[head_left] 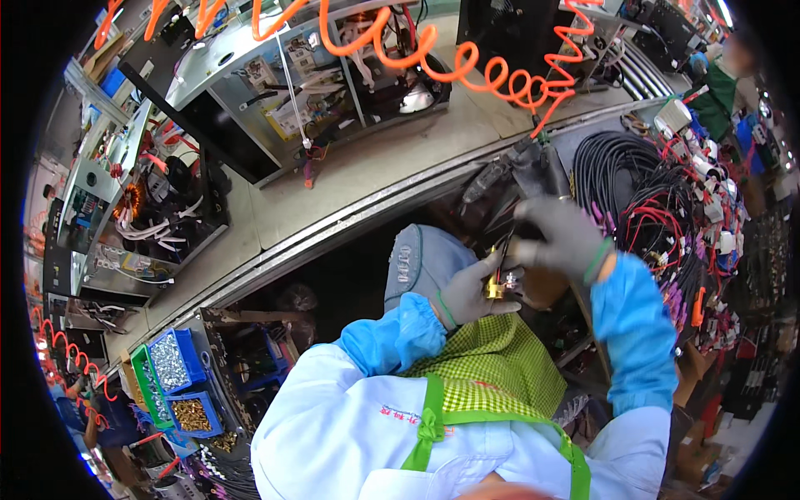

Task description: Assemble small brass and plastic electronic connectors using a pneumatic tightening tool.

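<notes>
In front of my lap, my left hand (469, 293), in a grey glove, is closed round a small brass-coloured fitting (495, 288) with a shiny metal part beside it. Just to the right and a little farther off is my right hand (565, 237), also gloved in grey. Its fingers are curled toward the fitting, by a thin dark piece (505, 247) that rises from it. Whether the right fingers grip that piece or something smaller is hidden by the glove.
Orange coiled air hose (425, 62) hangs over the bench (333, 196), where open machine housings (283, 92) stand. Black cable bundles (612, 167) and wire harnesses (658, 221) lie at right. Blue bins of screws (173, 360) and brass parts (192, 414) sit at lower left.
</notes>
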{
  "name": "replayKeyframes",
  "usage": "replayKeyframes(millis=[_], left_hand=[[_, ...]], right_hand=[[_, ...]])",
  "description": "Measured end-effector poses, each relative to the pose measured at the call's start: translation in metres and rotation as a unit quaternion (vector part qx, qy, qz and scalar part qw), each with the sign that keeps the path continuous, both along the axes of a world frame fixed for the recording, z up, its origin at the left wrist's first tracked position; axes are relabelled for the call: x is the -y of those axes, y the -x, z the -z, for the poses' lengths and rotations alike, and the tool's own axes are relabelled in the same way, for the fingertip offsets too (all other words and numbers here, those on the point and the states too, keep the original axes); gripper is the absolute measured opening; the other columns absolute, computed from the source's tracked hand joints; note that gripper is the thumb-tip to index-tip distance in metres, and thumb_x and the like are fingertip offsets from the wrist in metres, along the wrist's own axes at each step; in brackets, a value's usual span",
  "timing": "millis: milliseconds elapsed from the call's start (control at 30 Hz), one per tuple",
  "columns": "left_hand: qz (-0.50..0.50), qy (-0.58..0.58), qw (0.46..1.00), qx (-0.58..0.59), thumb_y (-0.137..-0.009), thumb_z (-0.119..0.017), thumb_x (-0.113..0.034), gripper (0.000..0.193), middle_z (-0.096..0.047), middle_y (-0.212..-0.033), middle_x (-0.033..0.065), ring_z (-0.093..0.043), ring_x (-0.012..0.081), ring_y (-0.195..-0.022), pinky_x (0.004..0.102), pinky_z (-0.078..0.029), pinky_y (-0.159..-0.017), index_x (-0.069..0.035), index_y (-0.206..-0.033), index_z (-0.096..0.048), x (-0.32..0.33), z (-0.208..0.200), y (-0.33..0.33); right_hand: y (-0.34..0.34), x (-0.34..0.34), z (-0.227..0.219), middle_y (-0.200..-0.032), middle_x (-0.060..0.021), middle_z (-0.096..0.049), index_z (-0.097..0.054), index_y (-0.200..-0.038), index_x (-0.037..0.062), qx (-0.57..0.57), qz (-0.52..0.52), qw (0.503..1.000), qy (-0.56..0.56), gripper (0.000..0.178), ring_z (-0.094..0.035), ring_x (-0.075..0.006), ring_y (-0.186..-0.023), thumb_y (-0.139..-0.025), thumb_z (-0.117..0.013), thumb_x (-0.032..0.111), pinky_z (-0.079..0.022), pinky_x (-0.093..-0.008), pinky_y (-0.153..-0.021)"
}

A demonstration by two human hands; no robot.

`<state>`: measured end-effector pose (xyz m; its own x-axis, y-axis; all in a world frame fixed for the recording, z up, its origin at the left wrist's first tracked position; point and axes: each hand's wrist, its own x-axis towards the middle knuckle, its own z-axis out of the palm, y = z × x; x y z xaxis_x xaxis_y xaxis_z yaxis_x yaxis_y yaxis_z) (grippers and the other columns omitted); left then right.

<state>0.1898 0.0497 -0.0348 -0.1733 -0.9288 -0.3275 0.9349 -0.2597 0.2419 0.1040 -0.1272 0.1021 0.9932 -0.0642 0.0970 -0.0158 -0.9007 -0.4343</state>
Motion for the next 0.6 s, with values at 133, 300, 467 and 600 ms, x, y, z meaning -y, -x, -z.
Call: replayKeyframes(millis=[133, 300, 467, 600], left_hand=[[0.007, 0.112, 0.990, -0.086, -0.097, -0.039, -0.057, 0.051, -0.054, -0.123, 0.0051, -0.055, 0.0228, -0.109, 0.0465, -0.045, -0.094, -0.019, -0.130, -0.048, 0.011, -0.016, 0.002], [0.063, 0.099, 0.953, -0.278, -0.097, -0.029, -0.060, 0.058, -0.050, -0.127, 0.0057, -0.051, 0.0243, -0.110, 0.0444, -0.044, -0.090, -0.016, -0.132, -0.043, 0.007, -0.001, 0.018], [0.251, 0.284, 0.879, 0.289, -0.095, -0.025, -0.065, 0.079, -0.042, -0.137, 0.0081, -0.044, 0.0240, -0.125, 0.0396, -0.040, -0.102, -0.007, -0.149, -0.021, 0.004, -0.066, 0.019], [0.271, 0.403, 0.821, 0.300, -0.097, -0.044, -0.049, 0.074, -0.043, -0.140, 0.0176, -0.053, 0.0240, -0.120, 0.0362, -0.045, -0.098, 0.006, -0.145, -0.027, -0.005, -0.123, 0.013]], right_hand=[[0.041, -0.063, 0.019, -0.113, -0.0150, -0.057, -0.054, -0.122, 0.0067, 0.021, -0.004, 0.999, 0.034, 0.068, -0.058, -0.0358, -0.098, -0.066, -0.079, 0.036, -0.047, -0.0441, -0.085], [0.073, -0.079, 0.038, -0.121, -0.0113, -0.051, -0.055, -0.123, 0.0100, 0.115, 0.040, 0.985, 0.120, 0.062, -0.054, -0.0331, -0.101, -0.068, -0.077, 0.026, -0.046, -0.0445, -0.084], [0.117, -0.102, 0.021, -0.114, -0.0150, -0.058, -0.055, -0.118, 0.0049, 0.200, 0.214, 0.949, 0.114, 0.054, -0.058, -0.0350, -0.096, -0.071, -0.077, 0.021, -0.048, -0.0447, -0.084], [0.205, -0.127, -0.018, -0.110, -0.0186, -0.062, -0.056, -0.117, 0.0003, 0.237, 0.405, 0.875, 0.117, 0.054, -0.062, -0.0350, -0.096, -0.073, -0.078, 0.023, -0.050, -0.0408, -0.085]])
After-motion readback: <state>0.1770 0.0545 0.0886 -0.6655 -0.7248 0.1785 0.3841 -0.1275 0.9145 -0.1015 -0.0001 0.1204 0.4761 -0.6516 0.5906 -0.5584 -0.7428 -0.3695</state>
